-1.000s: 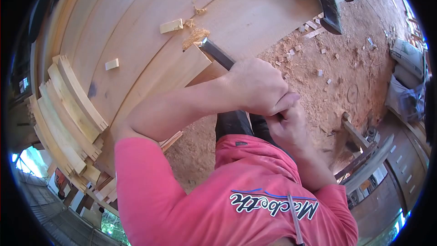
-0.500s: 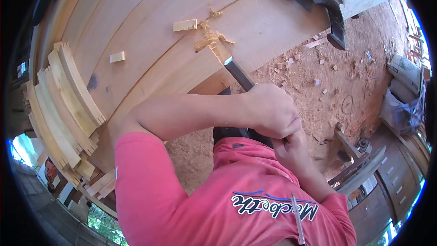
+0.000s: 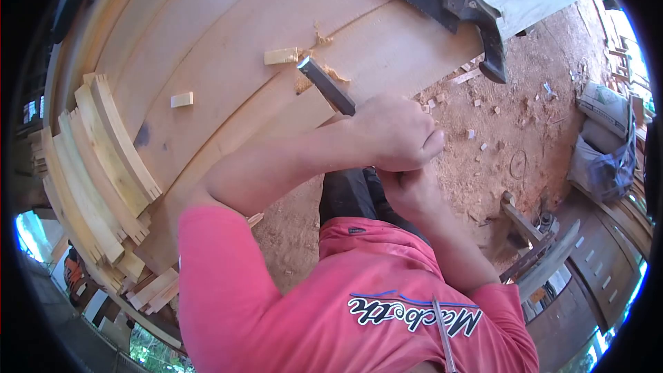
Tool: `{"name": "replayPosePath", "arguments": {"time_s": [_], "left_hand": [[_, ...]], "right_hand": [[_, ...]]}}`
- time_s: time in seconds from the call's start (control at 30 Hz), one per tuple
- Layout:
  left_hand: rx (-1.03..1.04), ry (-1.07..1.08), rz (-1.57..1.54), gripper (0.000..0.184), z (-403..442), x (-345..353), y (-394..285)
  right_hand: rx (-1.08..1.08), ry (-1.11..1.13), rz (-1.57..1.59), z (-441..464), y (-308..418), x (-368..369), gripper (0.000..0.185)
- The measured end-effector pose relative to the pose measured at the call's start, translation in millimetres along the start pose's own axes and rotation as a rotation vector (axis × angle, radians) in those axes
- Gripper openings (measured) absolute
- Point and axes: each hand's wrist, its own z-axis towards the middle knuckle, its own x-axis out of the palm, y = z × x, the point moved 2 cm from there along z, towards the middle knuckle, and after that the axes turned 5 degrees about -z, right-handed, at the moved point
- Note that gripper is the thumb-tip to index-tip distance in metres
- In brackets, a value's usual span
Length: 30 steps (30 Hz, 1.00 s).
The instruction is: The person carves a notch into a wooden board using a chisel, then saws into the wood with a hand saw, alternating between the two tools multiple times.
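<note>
My left hand [image 3: 397, 131] is closed round a chisel [image 3: 327, 85], whose dark flat blade sticks out to the upper left with a bright bevelled tip. Just below it my right hand [image 3: 409, 190] is also closed, against the underside of the left, apparently on the handle, which is hidden. The blade passes over the end of a pale wooden board [image 3: 273, 121] lying on the work surface. Curled wood shavings [image 3: 333, 73] lie by that end. Close to the tip rests a small wooden block [image 3: 281, 56].
A handsaw [image 3: 442, 0] lies across the far side of the bench [image 3: 228, 34]. Another small block [image 3: 182, 99] sits farther left. Stacked slats with notched ends [image 3: 103, 159] stand at the left. Offcuts litter the dirt floor [image 3: 511, 138]; sacks [image 3: 608, 121] are at right.
Both hands and the chisel have moved up and left, bringing the tip from the board's end corner to beside the small block. The view has shifted slightly.
</note>
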Motion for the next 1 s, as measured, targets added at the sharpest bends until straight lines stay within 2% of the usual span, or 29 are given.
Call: {"name": "replayPosePath", "arguments": {"time_s": [0.07,0.1,0.17,0.2,0.23,0.3,0.33,0.4,0.47,0.5,0.53,0.57,0.63,0.67,0.77,0.83,0.87,0.93,1.0], "left_hand": [[0.174,-0.338,-0.164,0.04,-1,4,3],[0.175,-0.345,-0.168,0.04,-1,12,4],[0.452,-0.428,-0.125,0.036,-4,26,-5],[0.536,-0.355,-0.093,0.027,-5,31,-6],[0.549,-0.369,-0.086,0.027,-1,32,-3],[0.941,-0.484,-0.065,0.016,0,25,-7],[0.926,-0.548,-0.037,0.006,-3,8,-6],[0.692,-0.658,-0.106,0.006,-4,-28,14],[0.417,-0.735,-0.209,0.011,-8,-62,62],[0.221,-0.829,-0.25,0.019,-25,-83,75],[-0.032,-0.842,-0.135,0.028,-39,-96,86],[-0.021,-0.842,-0.123,0.028,-48,-99,99],[0.395,-0.738,-0.106,0.02,-58,-91,126],[0.296,-0.551,-0.017,0.024,-67,-88,128],[0.244,-0.518,0.183,0.02,-80,-84,151],[0.26,-0.558,0.237,0.022,-95,-83,193],[0.271,-0.603,0.27,0.028,-105,-88,208],[-0.549,-0.717,0.276,0.029,-139,-97,225],[-0.403,-1.404,0.73,0.026,-176,-103,205]], "right_hand": [[-0.071,-0.064,0.059,-9,-5,2,0.024],[-0.137,-0.122,0.119,-19,-9,0,0.023],[-0.105,-0.075,0.019,-49,-15,-15,0.026],[-0.071,-0.036,-0.075,-64,-15,-21,0.029],[-0.08,-0.045,-0.091,-75,-13,-26,0.029],[0.115,-0.017,-0.016,-91,-13,-34,0.035],[0.104,-0.025,-0.028,-98,-14,-37,0.035],[0.307,-0.078,0.031,-107,-24,-41,0.043],[0.363,-0.152,0.133,-108,-30,-46,0.046],[0.421,-0.215,0.245,-108,-32,-50,0.048],[0.514,-0.244,0.317,-106,-33,-53,0.051],[0.41,-0.304,0.355,-94,-12,-63,0.046],[0.465,-0.37,0.5,-77,0,-72,0.034],[0.396,-0.412,0.508,-63,5,-73,0.023],[0.392,-0.36,0.507,-27,10,-83,0.018],[0.373,-0.322,0.491,0,21,-83,0.02],[0.366,-0.275,0.458,12,25,-84,0.022],[0.272,-0.212,0.353,38,4,-72,0.025],[0.163,-0.12,0.125,65,5,-69,0.032]]}}
